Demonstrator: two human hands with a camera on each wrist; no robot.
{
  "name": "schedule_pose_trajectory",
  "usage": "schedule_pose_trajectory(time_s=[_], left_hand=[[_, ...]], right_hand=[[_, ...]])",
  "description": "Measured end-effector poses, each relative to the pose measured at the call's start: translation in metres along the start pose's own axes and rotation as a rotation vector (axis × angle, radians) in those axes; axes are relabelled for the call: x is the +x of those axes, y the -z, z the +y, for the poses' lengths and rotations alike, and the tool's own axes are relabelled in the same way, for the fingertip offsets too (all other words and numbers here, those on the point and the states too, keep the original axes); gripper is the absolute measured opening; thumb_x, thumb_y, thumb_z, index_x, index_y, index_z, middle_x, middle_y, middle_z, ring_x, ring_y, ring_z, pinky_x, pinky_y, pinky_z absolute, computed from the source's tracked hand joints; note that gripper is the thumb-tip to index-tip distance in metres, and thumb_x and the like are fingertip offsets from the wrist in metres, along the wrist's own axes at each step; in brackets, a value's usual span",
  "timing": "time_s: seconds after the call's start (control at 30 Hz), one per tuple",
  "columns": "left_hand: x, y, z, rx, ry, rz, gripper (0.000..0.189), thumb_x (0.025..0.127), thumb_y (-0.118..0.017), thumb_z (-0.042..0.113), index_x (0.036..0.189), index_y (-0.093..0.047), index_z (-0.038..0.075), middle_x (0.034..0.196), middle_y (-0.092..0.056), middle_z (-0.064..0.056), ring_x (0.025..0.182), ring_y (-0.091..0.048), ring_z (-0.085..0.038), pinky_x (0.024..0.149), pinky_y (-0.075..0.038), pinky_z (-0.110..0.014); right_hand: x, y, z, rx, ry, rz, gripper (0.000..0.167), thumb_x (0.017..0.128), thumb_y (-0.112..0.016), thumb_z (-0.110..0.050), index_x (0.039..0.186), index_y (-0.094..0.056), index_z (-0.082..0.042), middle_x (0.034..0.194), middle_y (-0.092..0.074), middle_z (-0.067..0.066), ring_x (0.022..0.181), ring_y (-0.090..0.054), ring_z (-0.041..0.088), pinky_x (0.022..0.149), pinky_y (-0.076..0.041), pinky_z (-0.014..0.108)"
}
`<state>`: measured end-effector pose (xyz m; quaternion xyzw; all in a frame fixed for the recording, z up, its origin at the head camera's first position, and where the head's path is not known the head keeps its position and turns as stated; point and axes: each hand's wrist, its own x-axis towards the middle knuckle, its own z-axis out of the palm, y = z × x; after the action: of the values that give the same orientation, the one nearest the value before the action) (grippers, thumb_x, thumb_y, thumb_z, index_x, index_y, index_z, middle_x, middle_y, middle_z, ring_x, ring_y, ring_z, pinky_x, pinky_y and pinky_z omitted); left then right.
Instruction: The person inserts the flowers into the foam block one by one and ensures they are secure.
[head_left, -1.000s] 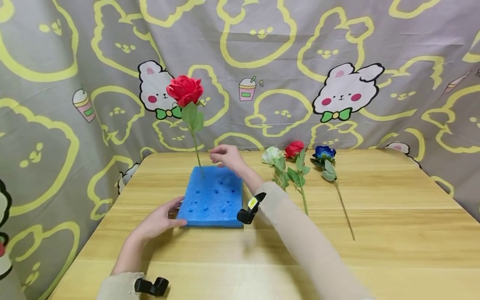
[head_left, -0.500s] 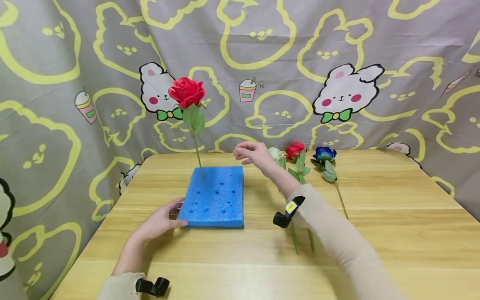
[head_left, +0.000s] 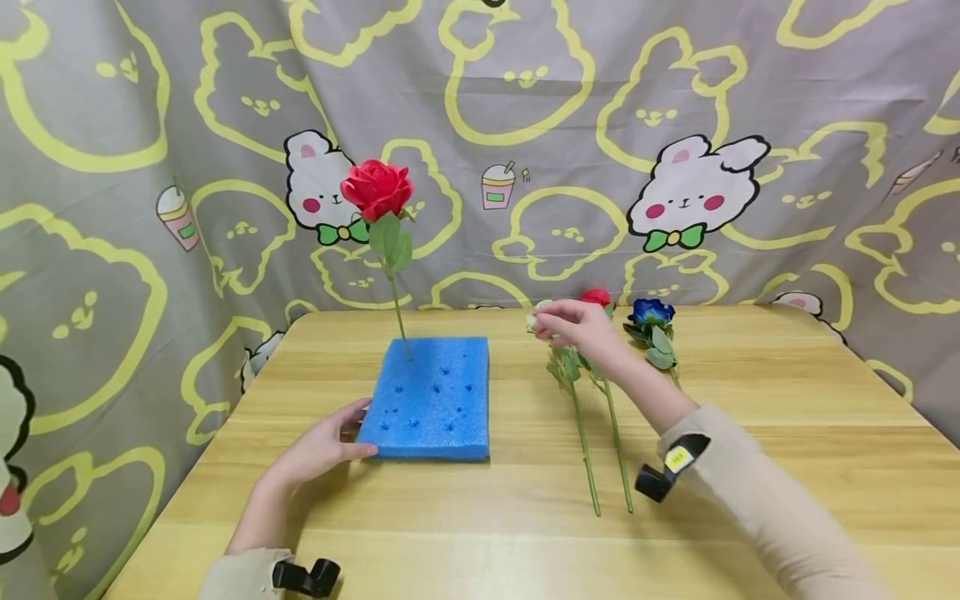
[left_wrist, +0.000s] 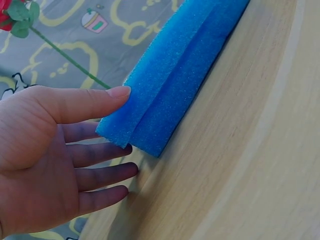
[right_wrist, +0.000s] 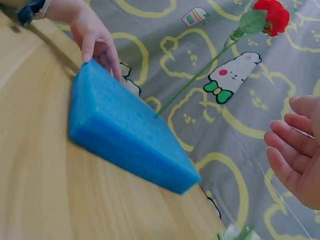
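My left hand [head_left: 322,446] rests at the near left corner of a blue foam block [head_left: 435,400]; its thumb [left_wrist: 95,104] touches the block's edge and the other fingers extend straight beside it. From the block's far left part rises an upright red artificial rose [head_left: 377,188]. Loosely bent and holding nothing, my right hand [head_left: 581,327] hovers over the bloom of a white artificial rose [right_wrist: 235,234], most of which it hides in the head view. A second red rose [head_left: 596,296] lies beside the white one, its bloom partly covered by that hand.
A blue artificial rose [head_left: 652,312] lies further right on the wooden table [head_left: 810,417], its stem mostly behind my right forearm. Several small holes mark the foam's top. Behind the table hangs a grey patterned curtain [head_left: 450,83].
My right hand has moved rightward from beside the standing red rose to above the white rose. My left hand stays at the foam block's corner.
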<state>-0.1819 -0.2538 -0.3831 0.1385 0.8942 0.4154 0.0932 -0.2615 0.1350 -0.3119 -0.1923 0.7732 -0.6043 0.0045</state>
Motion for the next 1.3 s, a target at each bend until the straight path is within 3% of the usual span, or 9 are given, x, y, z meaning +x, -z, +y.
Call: schedule_pose_trajectory(time_s=[0.1,0.33,0.47,0.67,0.93,1.17,1.3], left_hand=[[0.001,0.000,0.002,0.009,-0.006,0.003,0.080,0.082,-0.070,0.025,0.141,-0.026,-0.007,0.133,-0.043,-0.028,0.119,-0.042,-0.042,0.097,-0.035,-0.055],[-0.001,-0.001,0.003,0.025,-0.005,0.002,0.081,0.082,-0.070,0.025,0.141,-0.026,-0.007,0.132,-0.043,-0.028,0.118,-0.043,-0.042,0.097,-0.035,-0.055],[-0.002,-0.002,0.002,0.022,-0.003,0.002,0.081,0.082,-0.070,0.025,0.141,-0.025,-0.007,0.133,-0.043,-0.028,0.119,-0.043,-0.042,0.097,-0.034,-0.056],[-0.002,-0.001,0.002,0.008,0.014,0.002,0.080,0.082,-0.070,0.024,0.142,-0.026,-0.006,0.134,-0.042,-0.028,0.119,-0.043,-0.042,0.097,-0.034,-0.056],[0.000,-0.001,0.000,0.016,0.014,0.000,0.080,0.082,-0.070,0.027,0.142,-0.027,-0.005,0.134,-0.042,-0.027,0.119,-0.042,-0.042,0.097,-0.034,-0.056],[0.000,-0.001,-0.001,0.029,0.041,0.010,0.082,0.081,-0.070,0.030,0.142,-0.028,-0.004,0.133,-0.043,-0.027,0.120,-0.041,-0.042,0.098,-0.032,-0.057],[0.000,-0.001,0.000,0.033,0.036,0.004,0.082,0.082,-0.070,0.030,0.142,-0.028,-0.004,0.133,-0.043,-0.027,0.120,-0.041,-0.042,0.098,-0.032,-0.057]], right_hand=[[-0.015,0.013,0.003,-0.037,-0.003,0.009,0.035,0.094,-0.056,-0.023,0.115,-0.059,0.005,0.100,-0.065,0.020,0.089,-0.064,0.022,0.078,-0.052,0.043],[-0.048,0.042,0.017,-0.114,-0.041,0.039,0.037,0.093,-0.058,-0.027,0.115,-0.059,0.003,0.102,-0.066,0.019,0.088,-0.065,0.017,0.071,-0.054,0.031],[-0.066,0.060,0.023,-0.132,-0.032,0.062,0.037,0.094,-0.055,-0.025,0.116,-0.057,0.006,0.099,-0.067,0.012,0.088,-0.065,0.016,0.072,-0.054,0.029],[-0.089,0.084,0.031,-0.112,-0.043,0.111,0.030,0.095,-0.054,-0.022,0.110,-0.059,0.003,0.091,-0.068,-0.009,0.084,-0.064,0.006,0.070,-0.053,0.025],[-0.110,0.113,0.048,-0.113,-0.072,0.162,0.013,0.095,-0.054,-0.020,0.104,-0.063,-0.016,0.088,-0.069,-0.009,0.082,-0.064,0.003,0.068,-0.053,0.023],[-0.122,0.126,0.068,-0.101,-0.110,0.184,0.022,0.096,-0.052,-0.020,0.110,-0.058,-0.005,0.093,-0.068,-0.013,0.083,-0.064,0.003,0.069,-0.053,0.022],[-0.126,0.133,0.079,-0.077,-0.142,0.210,0.011,0.095,-0.053,-0.023,0.104,-0.059,-0.021,0.093,-0.068,-0.013,0.083,-0.064,0.003,0.070,-0.053,0.022]])
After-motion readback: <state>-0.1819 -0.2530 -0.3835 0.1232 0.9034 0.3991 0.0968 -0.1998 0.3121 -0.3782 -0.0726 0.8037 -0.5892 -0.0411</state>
